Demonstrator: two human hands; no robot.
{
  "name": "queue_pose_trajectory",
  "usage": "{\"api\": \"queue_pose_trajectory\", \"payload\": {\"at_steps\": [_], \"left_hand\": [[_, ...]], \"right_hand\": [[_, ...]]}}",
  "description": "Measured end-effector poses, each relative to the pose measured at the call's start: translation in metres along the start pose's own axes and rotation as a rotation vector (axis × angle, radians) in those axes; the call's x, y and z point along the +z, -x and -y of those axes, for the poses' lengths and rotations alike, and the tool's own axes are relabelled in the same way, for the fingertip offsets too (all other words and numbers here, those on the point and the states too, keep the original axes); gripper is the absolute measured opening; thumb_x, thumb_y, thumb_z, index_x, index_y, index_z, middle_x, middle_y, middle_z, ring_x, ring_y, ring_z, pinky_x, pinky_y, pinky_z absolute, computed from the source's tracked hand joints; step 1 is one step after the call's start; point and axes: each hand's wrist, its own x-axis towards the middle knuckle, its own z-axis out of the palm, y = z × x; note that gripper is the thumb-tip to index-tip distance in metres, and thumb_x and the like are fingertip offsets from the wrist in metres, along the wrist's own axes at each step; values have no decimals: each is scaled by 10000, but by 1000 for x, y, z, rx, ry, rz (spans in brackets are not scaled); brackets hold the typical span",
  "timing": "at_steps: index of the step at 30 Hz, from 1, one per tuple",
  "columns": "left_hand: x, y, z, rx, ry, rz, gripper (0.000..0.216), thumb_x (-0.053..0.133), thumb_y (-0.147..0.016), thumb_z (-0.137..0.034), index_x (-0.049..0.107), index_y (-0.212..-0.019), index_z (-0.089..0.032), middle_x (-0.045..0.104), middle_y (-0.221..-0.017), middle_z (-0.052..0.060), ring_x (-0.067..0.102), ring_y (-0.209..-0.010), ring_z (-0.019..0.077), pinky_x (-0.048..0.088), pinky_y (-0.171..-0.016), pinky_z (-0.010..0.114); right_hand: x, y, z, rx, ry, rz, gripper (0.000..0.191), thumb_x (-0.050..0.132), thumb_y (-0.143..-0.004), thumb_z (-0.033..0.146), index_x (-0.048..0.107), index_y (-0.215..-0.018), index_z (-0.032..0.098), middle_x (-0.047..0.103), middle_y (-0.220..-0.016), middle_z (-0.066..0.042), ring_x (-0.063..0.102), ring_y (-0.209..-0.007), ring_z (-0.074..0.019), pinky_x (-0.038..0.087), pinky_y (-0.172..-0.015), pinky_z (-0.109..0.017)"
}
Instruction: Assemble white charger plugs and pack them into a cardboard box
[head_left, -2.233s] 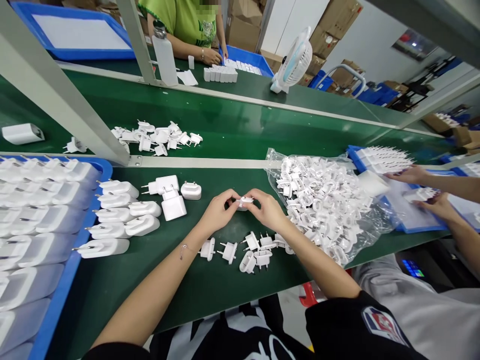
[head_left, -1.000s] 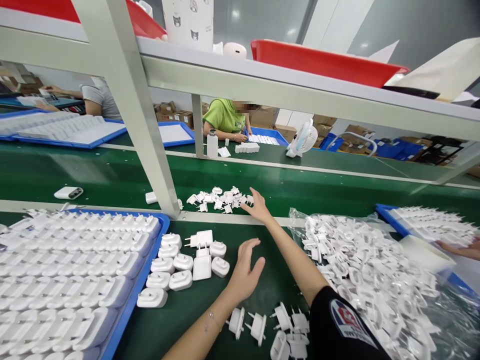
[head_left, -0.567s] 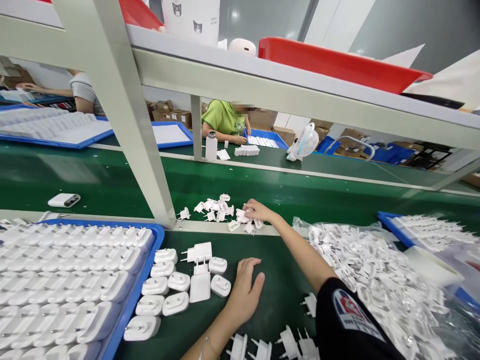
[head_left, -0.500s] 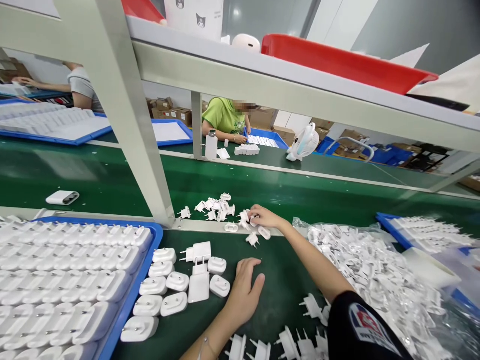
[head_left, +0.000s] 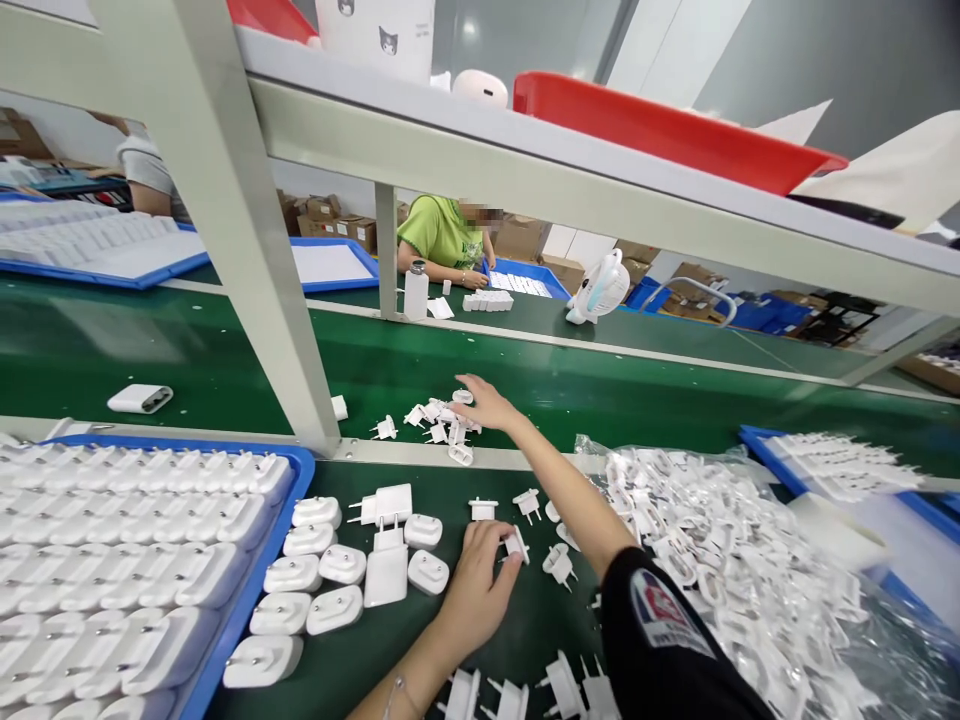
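Note:
My right hand point(head_left: 484, 403) is stretched far forward, fingers out flat over a small heap of white plug pieces point(head_left: 439, 428) on the green belt beyond the metal rail. It holds nothing. My left hand point(head_left: 474, 588) lies on the near green mat with its fingers loosely spread, and its fingertips touch one loose plug piece point(head_left: 516, 543). A few more plug pieces point(head_left: 529, 500) lie scattered between my hands. White charger bodies point(head_left: 337, 570) stand in a group just left of my left hand.
A blue tray point(head_left: 296, 462) full of charger bodies fills the left. A clear bag of plug pieces point(head_left: 720, 570) lies on the right, a second blue tray point(head_left: 754, 440) behind it. A slanted frame post point(head_left: 225, 230) stands ahead. A person in green point(head_left: 439, 235) works across the belt, near a fan point(head_left: 600, 288).
My hands let go of the plug piece they held together. My right hand dragged several plug pieces over the rail onto the near mat, then reached back to the heap. My left hand settled on the mat.

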Motion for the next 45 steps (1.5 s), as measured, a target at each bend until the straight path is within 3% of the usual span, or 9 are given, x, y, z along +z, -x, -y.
{"api": "queue_pose_trajectory", "payload": {"at_steps": [6, 14, 19, 21, 26, 30, 35, 42, 45], "left_hand": [[-2, 0, -1, 18, -16, -18, 208, 379, -919, -276, 502, -1070, -203, 545, -1078, 87, 448, -1056, 227, 383, -945, 426], [4, -1, 1, 40, -21, -48, 207, 393, -913, -284, 515, -1059, -205, 552, -1075, 87, 467, -1057, 232, 396, -935, 429], [4, -2, 0, 63, -89, -68, 206, 381, -913, -281, 525, -1041, -207, 555, -1055, 81, 478, -1023, 228, 415, -909, 424], [4, 0, 2, 88, -155, -87, 214, 391, -905, -273, 527, -1056, -206, 543, -1100, 90, 466, -1059, 239, 407, -928, 439], [8, 2, 13, 54, -329, -151, 379, 404, -900, -286, 438, -1269, -210, 331, -1429, 121, 240, -1333, 306, 291, -1045, 535], [11, 0, 17, 3, -408, -110, 510, 382, -910, -321, 293, -1402, -217, 130, -1531, 113, 51, -1401, 334, 225, -1066, 583], [11, 1, 15, 68, -389, 12, 530, 393, -903, -372, 309, -1403, -218, 274, -1488, 118, 246, -1358, 313, 270, -1066, 533], [5, 3, 9, 98, -299, -2, 473, 431, -882, -340, 401, -1340, -224, 416, -1386, 122, 381, -1260, 287, 354, -1004, 501], [3, 3, 9, 108, -277, -23, 456, 433, -878, -314, 414, -1323, -217, 428, -1365, 122, 379, -1253, 276, 347, -1015, 493]], "right_hand": [[14, -17, -1, 55, 141, 293, 683, 656, -663, 580, 522, -1257, 270, 379, -1361, -106, 367, -1200, -407, 412, -907, -511], [-24, 93, -50, -89, 16, 332, 487, 651, -736, 353, 559, -1194, 214, 478, -1206, -90, 493, -1099, -244, 399, -954, -384], [-61, 149, -45, -173, -220, 583, 368, 602, -785, 451, 653, -1091, 253, 566, -1211, -38, 534, -1103, -204, 410, -956, -304], [-74, 154, -46, -127, -263, 528, 386, 542, -819, 507, 661, -1081, 251, 582, -1207, -40, 560, -1071, -207, 441, -917, -306], [-52, 144, -68, 162, -158, -86, 537, 270, -920, 549, 557, -1233, 220, 571, -1249, -92, 499, -1180, -254, 366, -1011, -441], [-10, 164, -75, 208, 49, 111, 600, 376, -883, 564, 421, -1365, 211, 344, -1458, -112, 268, -1359, -299, 198, -1105, -502], [-15, 207, -58, 192, 37, 285, 631, 350, -877, 609, 405, -1380, 234, 328, -1468, -85, 288, -1352, -289, 239, -1104, -464], [-17, 110, -23, 47, -16, -41, 638, 340, -895, 576, 257, -1438, 253, 312, -1473, -78, 297, -1336, -282, 282, -1070, -471], [9, 59, -12, 58, 75, 37, 663, 440, -858, 560, 238, -1434, 301, 220, -1502, -84, 239, -1342, -344, 329, -1009, -511]]}}
